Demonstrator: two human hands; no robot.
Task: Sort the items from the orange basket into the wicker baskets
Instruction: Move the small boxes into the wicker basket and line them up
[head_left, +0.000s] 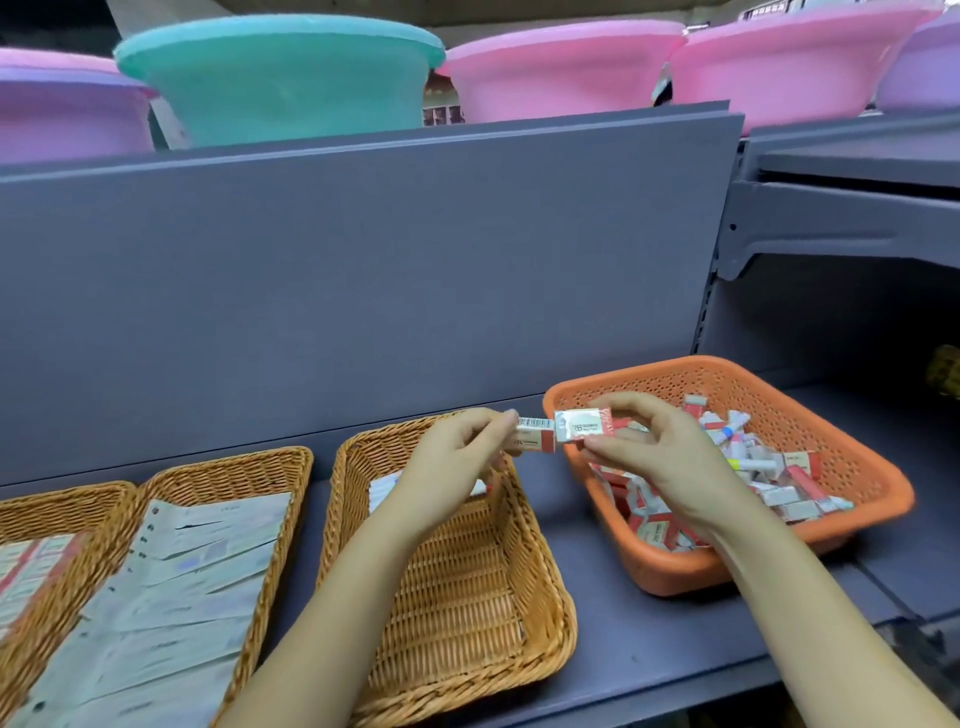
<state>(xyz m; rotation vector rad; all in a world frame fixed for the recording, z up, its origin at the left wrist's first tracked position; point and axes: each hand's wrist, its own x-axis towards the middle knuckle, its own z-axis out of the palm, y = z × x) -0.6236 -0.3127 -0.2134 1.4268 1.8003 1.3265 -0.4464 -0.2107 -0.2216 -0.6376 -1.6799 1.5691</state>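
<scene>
My left hand (457, 462) pinches a small red-and-white box (532, 435) by its left end, above the far right corner of the right wicker basket (467, 613). My right hand (654, 457) pinches a second box marked 2B (584, 427) over the near left rim of the orange basket (810, 410). The two boxes touch end to end. The orange basket holds several red-and-white boxes and small white tubes (748, 457). A few white items lie in the right wicker basket, partly hidden by my left hand.
The middle wicker basket (228, 467) holds flat white packets (171, 587). The left wicker basket (57, 504) holds red-and-white boxes. All stand on a grey shelf (649, 639) with a grey back panel. Pink, teal and purple tubs (280, 78) sit on the shelf above.
</scene>
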